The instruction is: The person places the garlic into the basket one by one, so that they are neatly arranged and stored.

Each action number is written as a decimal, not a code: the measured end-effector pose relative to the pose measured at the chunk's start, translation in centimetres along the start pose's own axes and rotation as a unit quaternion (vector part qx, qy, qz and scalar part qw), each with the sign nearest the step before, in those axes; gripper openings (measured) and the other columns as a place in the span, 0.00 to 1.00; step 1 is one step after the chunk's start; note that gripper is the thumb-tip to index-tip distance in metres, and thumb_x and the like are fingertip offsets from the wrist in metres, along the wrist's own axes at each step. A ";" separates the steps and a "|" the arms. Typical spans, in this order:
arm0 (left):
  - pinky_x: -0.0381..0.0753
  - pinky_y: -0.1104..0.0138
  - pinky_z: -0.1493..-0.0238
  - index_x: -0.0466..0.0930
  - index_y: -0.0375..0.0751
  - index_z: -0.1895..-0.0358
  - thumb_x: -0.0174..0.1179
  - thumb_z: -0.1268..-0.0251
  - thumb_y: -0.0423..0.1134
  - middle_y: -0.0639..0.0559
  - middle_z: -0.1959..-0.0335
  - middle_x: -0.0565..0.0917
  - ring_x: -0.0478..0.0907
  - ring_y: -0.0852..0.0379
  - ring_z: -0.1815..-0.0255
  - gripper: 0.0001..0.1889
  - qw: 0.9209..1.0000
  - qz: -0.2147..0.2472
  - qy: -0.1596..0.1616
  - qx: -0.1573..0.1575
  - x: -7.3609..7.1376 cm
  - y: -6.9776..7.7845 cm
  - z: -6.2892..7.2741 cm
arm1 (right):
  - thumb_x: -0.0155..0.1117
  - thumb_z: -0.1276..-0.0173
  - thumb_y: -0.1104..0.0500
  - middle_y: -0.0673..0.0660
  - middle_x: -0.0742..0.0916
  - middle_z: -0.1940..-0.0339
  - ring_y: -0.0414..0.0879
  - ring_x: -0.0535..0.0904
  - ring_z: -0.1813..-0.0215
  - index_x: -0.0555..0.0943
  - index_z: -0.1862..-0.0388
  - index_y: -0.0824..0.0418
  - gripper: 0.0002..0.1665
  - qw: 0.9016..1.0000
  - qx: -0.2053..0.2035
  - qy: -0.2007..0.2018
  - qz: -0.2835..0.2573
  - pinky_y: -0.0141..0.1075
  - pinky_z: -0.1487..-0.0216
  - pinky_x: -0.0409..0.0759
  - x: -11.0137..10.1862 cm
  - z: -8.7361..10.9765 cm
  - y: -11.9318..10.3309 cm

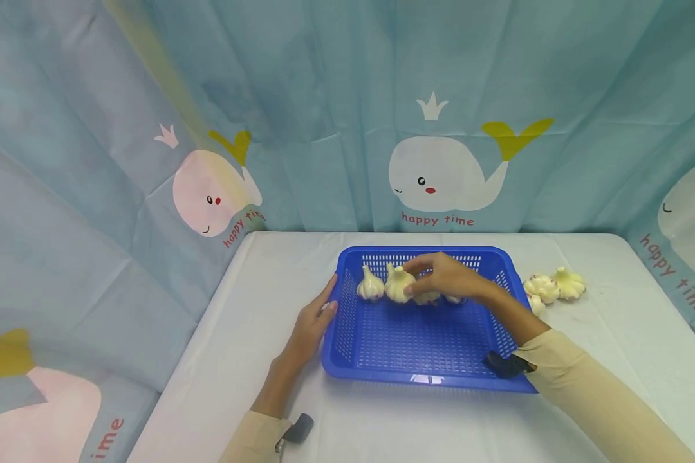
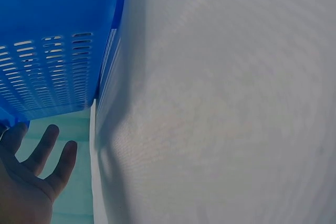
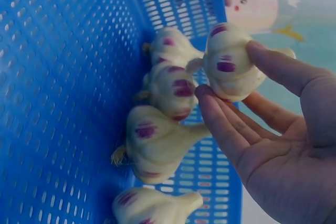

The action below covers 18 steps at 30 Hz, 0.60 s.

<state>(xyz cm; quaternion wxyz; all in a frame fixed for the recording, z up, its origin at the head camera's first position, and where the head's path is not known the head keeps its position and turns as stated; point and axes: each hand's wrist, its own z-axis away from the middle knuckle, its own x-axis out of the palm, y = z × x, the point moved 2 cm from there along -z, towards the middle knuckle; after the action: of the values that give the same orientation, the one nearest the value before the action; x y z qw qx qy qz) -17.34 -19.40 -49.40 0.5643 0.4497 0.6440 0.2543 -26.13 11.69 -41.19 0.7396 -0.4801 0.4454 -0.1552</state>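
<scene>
The head camera faces forward and down onto the blue basket [image 1: 376,374]; 2 wrist cameras look from close in, left at its outside, right into its interior, all 3 sharing it.

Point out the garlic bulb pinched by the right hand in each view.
Head: garlic bulb slightly right of and below centre, at the right hand.
Left wrist: not in it.
Right wrist: garlic bulb above and right of centre.
Shared landmark: blue basket.
</scene>
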 end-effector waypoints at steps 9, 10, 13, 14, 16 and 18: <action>0.60 0.52 0.17 0.53 0.60 0.13 0.43 0.12 0.52 0.64 0.15 0.58 0.56 0.57 0.14 0.30 1.000 0.006 -0.003 0.001 0.0 -0.1 0.0 | 0.79 0.36 0.48 0.60 0.87 0.36 0.56 0.84 0.38 0.82 0.30 0.57 0.36 1.000 0.015 -0.027 -0.005 0.54 0.38 0.85 1.4 -0.9 -0.7; 0.60 0.52 0.17 0.53 0.60 0.13 0.43 0.12 0.52 0.64 0.15 0.58 0.56 0.57 0.14 0.30 1.000 0.007 -0.004 0.003 0.0 -0.1 0.0 | 0.78 0.35 0.48 0.59 0.87 0.37 0.56 0.84 0.39 0.82 0.30 0.57 0.36 0.999 0.021 -0.031 -0.005 0.53 0.40 0.86 1.6 -1.0 -0.7; 0.60 0.52 0.17 0.53 0.60 0.13 0.43 0.12 0.51 0.63 0.15 0.58 0.56 0.56 0.14 0.30 1.000 0.007 -0.004 0.008 0.0 -0.1 -0.1 | 0.79 0.35 0.48 0.58 0.88 0.38 0.54 0.85 0.41 0.82 0.30 0.56 0.36 0.999 0.032 -0.038 -0.005 0.49 0.43 0.88 2.0 -1.3 -0.8; 0.60 0.52 0.17 0.53 0.60 0.13 0.43 0.12 0.51 0.63 0.15 0.58 0.56 0.56 0.14 0.30 1.000 0.007 -0.004 0.009 0.0 -0.1 -0.1 | 0.79 0.35 0.48 0.58 0.88 0.38 0.54 0.85 0.41 0.82 0.30 0.57 0.36 0.999 0.029 -0.040 0.000 0.48 0.44 0.88 2.1 -1.4 -0.8; 0.60 0.52 0.17 0.53 0.60 0.13 0.43 0.12 0.51 0.63 0.15 0.58 0.56 0.56 0.14 0.30 1.000 0.006 -0.002 0.009 0.0 -0.1 -0.1 | 0.79 0.36 0.48 0.58 0.88 0.39 0.53 0.85 0.40 0.82 0.31 0.57 0.35 0.999 0.026 -0.042 0.003 0.47 0.44 0.88 2.4 -1.6 -0.8; 0.61 0.52 0.17 0.54 0.60 0.13 0.43 0.12 0.51 0.63 0.15 0.59 0.57 0.56 0.14 0.30 1.000 0.006 -0.001 0.006 -0.1 -0.1 0.0 | 0.80 0.37 0.48 0.58 0.89 0.40 0.54 0.85 0.40 0.83 0.32 0.56 0.35 0.999 0.022 -0.045 0.002 0.48 0.44 0.88 2.6 -1.8 -0.8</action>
<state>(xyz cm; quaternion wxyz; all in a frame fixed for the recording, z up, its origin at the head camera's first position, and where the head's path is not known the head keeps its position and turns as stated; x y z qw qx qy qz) -17.40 -19.48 -49.42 0.5603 0.4576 0.6423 0.2535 -25.93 8.57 -42.14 0.7697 -0.4691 0.4090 -0.1421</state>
